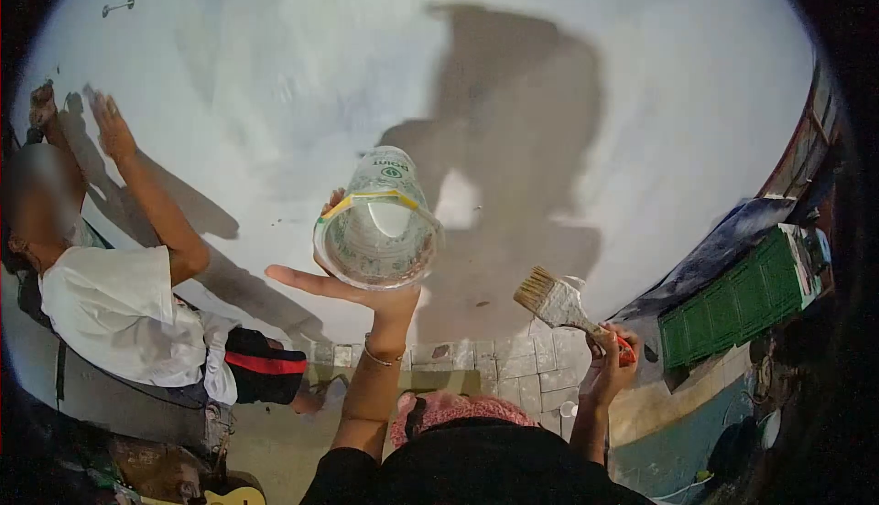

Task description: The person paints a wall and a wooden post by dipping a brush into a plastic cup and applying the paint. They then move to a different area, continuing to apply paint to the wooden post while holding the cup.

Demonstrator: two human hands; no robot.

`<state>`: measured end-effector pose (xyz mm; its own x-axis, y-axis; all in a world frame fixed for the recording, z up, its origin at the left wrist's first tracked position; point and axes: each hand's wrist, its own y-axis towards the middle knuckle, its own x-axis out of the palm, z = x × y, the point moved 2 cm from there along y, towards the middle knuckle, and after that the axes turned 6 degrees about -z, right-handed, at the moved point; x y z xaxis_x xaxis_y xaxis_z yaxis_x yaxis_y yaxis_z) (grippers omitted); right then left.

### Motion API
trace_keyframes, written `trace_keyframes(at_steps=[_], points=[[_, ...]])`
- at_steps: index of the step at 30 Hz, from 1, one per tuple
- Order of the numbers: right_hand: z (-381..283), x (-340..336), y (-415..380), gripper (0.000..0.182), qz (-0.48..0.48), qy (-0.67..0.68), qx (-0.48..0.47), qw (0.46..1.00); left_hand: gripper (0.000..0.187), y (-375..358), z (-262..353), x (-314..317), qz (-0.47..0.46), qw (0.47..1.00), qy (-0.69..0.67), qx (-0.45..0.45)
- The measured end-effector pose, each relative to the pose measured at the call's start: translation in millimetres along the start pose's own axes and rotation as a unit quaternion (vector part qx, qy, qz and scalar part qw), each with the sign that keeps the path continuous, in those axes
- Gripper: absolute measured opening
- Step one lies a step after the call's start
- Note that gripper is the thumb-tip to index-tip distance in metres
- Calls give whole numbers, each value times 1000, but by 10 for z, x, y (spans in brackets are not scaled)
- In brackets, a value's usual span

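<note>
A clear plastic cup with green print and a yellow stripe at its rim is in my left hand. The cup's mouth tilts toward me, and pale residue coats its inside. One finger of this hand sticks out to the left, while others are partly hidden behind the cup. Low on the right, my right hand grips a wide paintbrush by its handle, around a red part. Its tan bristles point up and left, and whitish paint smears its ferrule. Both hands are in front of a pale wall.
At the left, another person in a white shirt raises both arms to the wall. A green plastic crate stands at the right. Below the wall runs a tiled floor. A small metal fixture is on the wall's upper left.
</note>
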<state>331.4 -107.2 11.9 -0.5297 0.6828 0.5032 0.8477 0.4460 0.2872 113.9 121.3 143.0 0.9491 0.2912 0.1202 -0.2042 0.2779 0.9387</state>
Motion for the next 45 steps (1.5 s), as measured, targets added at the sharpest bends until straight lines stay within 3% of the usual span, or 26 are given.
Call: trace_keyframes(at_steps=[3, 5, 8, 12, 15, 18, 20, 23, 27, 29, 30, 32, 34, 36, 39, 43, 44, 45], points=[[15, -55, -19, 13, 9, -12, 3, 1000, 136, -77, 22, -60, -12, 996, 82, -28], [57, -123, -18, 14, 10, -16, 13, 1000, 138, -124, 51, -53, 32, 991, 107, -72], [61, -139, -11, 14, 7, -13, 16, 1000, 127, -206, 6, -2, 78, 996, 37, -33], [-19, -96, -13, 15, 24, -3, 28, 999, 126, -248, 36, -28, 70, 995, 49, -54], [-22, -104, -37, 15, 13, -6, 22, 1000, 137, -331, -33, -87, 30, 989, 119, -88], [-48, -86, -69, 15, 28, 8, 33, 999, 136, -391, 11, -54, 47, 994, 72, -73], [-69, -85, -73, 15, 31, 5, 39, 999, 134, -382, 127, 5, 27, 986, 19, -162], [-39, -187, -68, 15, 25, 3, 49, 998, 124, -409, 164, 97, -4, 990, 35, -137], [-21, -212, -66, 15, 12, 1, 43, 999, 127, -492, 229, 101, -22, 992, 27, -123], [-51, -189, -81, 15, 22, -4, 54, 998, 131, -503, 169, 103, 10, 976, -37, -215], [-59, -179, -77, 15, 29, -7, 62, 998, 131, -542, 162, 96, 9, 976, -37, -215], [-64, -185, -60, 15, 21, -4, 62, 998, 135, -621, 232, 99, -50, 997, -6, -65], [-84, -176, -61, 16, 14, -1, 64, 998, 137, -591, 267, 99, -47, 994, -36, -90], [-121, -135, -76, 15, 16, 3, 65, 998, 139, -591, 245, 53, -38, 984, -11, -175], [-161, -110, -81, 14, 11, 0, 64, 998, 138, -600, 347, 49, -70, 990, -63, -107], [-164, -68, -83, 13, 6, 20, 48, 999, 138, -606, 371, 28, -59, 991, -2, -124], [-166, -61, -80, 14, 3, -1, 42, 999, 139, -725, 380, 86, 30, 961, -185, -204], [-166, -42, -86, 17, -1, -24, 35, 999, 142, -792, 372, 104, 118, 884, -359, -276]])
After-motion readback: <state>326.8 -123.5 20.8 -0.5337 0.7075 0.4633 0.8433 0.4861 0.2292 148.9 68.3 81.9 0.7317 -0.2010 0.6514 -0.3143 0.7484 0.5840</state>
